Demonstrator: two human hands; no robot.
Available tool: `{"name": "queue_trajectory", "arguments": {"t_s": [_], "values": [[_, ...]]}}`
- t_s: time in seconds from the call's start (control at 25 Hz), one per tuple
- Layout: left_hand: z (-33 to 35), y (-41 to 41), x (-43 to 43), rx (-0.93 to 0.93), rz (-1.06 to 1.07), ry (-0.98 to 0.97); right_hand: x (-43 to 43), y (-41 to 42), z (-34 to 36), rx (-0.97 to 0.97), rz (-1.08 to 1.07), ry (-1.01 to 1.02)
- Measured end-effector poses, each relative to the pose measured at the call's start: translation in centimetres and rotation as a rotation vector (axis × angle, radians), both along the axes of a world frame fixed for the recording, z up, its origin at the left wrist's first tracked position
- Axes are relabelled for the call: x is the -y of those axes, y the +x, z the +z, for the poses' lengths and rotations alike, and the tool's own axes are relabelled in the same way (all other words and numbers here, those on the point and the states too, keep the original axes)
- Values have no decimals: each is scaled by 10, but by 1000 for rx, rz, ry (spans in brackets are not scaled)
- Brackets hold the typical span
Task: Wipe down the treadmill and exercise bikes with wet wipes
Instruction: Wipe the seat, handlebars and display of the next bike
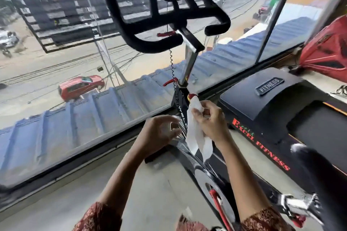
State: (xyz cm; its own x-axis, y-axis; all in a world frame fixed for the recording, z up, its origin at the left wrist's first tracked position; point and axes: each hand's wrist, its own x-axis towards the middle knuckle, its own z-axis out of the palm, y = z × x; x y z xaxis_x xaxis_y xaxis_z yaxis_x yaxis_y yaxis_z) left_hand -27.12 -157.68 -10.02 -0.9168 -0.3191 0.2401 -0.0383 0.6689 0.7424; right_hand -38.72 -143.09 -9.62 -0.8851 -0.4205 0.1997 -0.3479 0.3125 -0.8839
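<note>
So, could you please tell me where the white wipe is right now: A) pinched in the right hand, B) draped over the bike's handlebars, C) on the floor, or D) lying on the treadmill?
A: the right hand pinches the white wipe near its top, and the rest hangs down in front of the bike frame.

The handlebars (163,46) stood at top centre, with the bike frame (183,108) running down towards the lower right. The treadmill (262,103) lay just right of it. The window (56,110) spanned left and top, behind both. At centre, the wet wipe (195,137) hung from the right hand (210,120). The left hand (159,133) was just left of it, possibly touching the frame.
</note>
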Motion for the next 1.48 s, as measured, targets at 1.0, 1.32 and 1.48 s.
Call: {"name": "queue_trajectory", "arguments": {"t_s": [1.0,1.32,1.48], "values": [[-10,-272,15,129,-896,121,-6,-105,2,149,-810,-64],[-13,-278,-11,242,-919,311,-23,-85,15,234,-764,-271],[-3,-269,-19,328,-842,608,-37,-80,9,274,-910,-426]]}}
